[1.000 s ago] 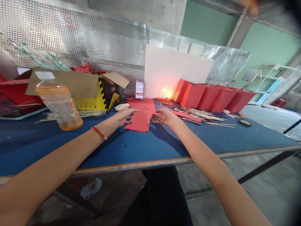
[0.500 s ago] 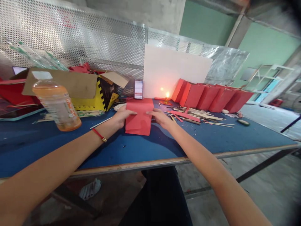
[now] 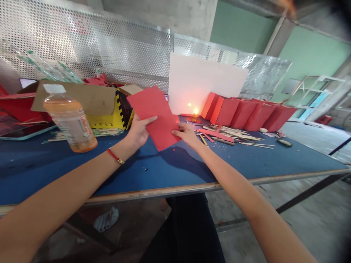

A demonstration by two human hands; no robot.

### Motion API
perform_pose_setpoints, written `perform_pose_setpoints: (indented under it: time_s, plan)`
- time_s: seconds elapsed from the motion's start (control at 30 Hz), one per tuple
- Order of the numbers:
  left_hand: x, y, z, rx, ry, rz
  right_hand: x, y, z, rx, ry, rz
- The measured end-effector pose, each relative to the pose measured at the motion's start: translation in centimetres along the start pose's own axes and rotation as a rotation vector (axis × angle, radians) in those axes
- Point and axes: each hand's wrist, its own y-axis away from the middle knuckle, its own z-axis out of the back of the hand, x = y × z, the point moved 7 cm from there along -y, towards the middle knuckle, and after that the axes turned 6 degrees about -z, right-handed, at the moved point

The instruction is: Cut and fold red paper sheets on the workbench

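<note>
A rectangular sheet of red card or paper (image 3: 155, 117) is lifted off the table and tilted, its far end raised in front of the box. My left hand (image 3: 138, 131) holds its left edge, with the thumb and fingers spread around it. My right hand (image 3: 186, 134) pinches the sheet's lower right side. The blue table top (image 3: 164, 171) lies below, and the sheet's shadow falls on it. A red string bracelet circles my left wrist.
An orange drink bottle (image 3: 70, 118) stands left of my hands, before a yellow-and-black box (image 3: 104, 109). To the right are loose wooden sticks (image 3: 236, 134), a row of red folded pieces (image 3: 246, 115), a small flame (image 3: 195, 111) and a white board (image 3: 203, 82).
The red sheet has risen from the table and tilted, its far end swinging up and left. Both hands have lifted with it, and the head view has barely shifted.
</note>
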Motion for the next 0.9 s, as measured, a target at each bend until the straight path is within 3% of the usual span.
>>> perform_pose_setpoints:
  time_s: [0.07,0.17,0.27,0.33,0.53,0.73,0.9]
  plan:
    - [0.9,-0.6,1.2,-0.092,0.060,0.093,0.1,-0.2,1.7,-0.169,0.145,0.055]
    - [1.4,-1.2,2.8,-0.198,0.049,0.110,0.3,-0.4,4.3,-0.390,0.241,0.100]
    - [1.5,-1.5,3.7,-0.227,-0.015,0.102,0.4,-0.4,6.7,-0.546,0.223,0.107]
    - [1.8,-1.5,3.7,-0.185,-0.067,0.137,0.3,-0.3,7.7,-0.602,0.156,0.098]
    - [2.7,-0.9,2.1,0.104,-0.400,0.121,-1.6,-0.1,6.8,-0.483,-0.133,-0.085]
    - [3.6,-0.4,1.7,0.174,-0.404,0.203,-2.4,0.3,4.8,-0.345,-0.207,-0.177]
    - [1.9,-0.9,1.9,0.102,-0.338,0.105,-1.7,0.1,3.7,-0.194,-0.286,-0.132]
